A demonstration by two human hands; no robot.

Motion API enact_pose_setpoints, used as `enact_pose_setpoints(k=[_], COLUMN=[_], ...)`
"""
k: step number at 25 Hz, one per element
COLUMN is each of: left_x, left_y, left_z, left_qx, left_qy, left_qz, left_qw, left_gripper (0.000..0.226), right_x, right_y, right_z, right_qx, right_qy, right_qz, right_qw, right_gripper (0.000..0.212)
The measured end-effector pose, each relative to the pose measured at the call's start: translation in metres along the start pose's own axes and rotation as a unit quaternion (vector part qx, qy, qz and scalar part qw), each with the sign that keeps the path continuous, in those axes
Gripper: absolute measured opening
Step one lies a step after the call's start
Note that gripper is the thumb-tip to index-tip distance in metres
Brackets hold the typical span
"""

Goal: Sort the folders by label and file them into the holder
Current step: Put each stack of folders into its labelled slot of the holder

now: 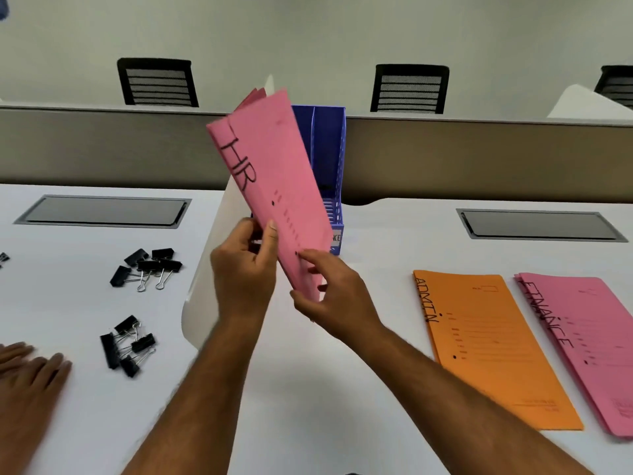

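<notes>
- The HR folder [274, 173], pink, is held tilted above the table [308, 389], in front of the blue holder [329, 159].
- The left hand [243, 269] grips its lower edge, thumb on the front.
- The right hand [329, 289] pinches the lower corner.
- An orange ADMIN folder [486, 347] and a pink FINANCE folder [589, 344] lie flat to the right, side by side.
- Black clips [147, 265] lie in two clusters on the left.
- Another person's hand [30, 368] rests at the left edge.

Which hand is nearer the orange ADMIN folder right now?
Right. The right hand pinches the pink HR folder on the side toward the orange ADMIN folder; the left hand grips the HR folder's far side.
</notes>
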State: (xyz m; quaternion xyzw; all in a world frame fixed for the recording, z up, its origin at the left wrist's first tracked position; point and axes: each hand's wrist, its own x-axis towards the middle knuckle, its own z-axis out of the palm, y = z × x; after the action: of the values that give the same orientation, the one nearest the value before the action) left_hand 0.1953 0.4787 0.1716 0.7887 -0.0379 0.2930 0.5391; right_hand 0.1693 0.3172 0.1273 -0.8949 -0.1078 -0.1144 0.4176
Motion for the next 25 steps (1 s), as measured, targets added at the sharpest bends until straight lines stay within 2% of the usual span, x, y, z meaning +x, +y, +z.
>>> enact_pose_setpoints(k=[3,6,12,18,25], left_x=[0.028,0.053,0.103,0.123,0.157], left_y=[-0.001,-0.013,-0.037,-0.071,-0.094], left_z=[-0.012,-0.015,-0.003,0.026,0.051], left_qx=[0.048,0.071,0.114,0.138,0.115], left_qy=[0.073,0.114,0.131,0.117,0.108], left_qz=[0.057,0.061,0.071,0.070,0.025], left_qw=[0.995,0.989,0.982,0.981,0.987], left_gripper=[0.046,0.041,0.044,0.035,0.032], right_x=[0.039,0.079,0.146,0.202,0.231], right_y=[-0.012,-0.017,-0.008,0.024,0.044], right_z=[0.013,0.023,0.051,0.076,0.096], right_qx=[0.001,-0.017,-0.028,-0.027,-0.018], right_qy=[0.001,-0.002,-0.016,-0.038,-0.018], right_qz=[-0.051,-0.084,-0.075,-0.023,0.020], right_qw=[0.999,0.996,0.997,0.999,0.999], right_gripper=[0.069,0.067,0.073,0.075,0.079])
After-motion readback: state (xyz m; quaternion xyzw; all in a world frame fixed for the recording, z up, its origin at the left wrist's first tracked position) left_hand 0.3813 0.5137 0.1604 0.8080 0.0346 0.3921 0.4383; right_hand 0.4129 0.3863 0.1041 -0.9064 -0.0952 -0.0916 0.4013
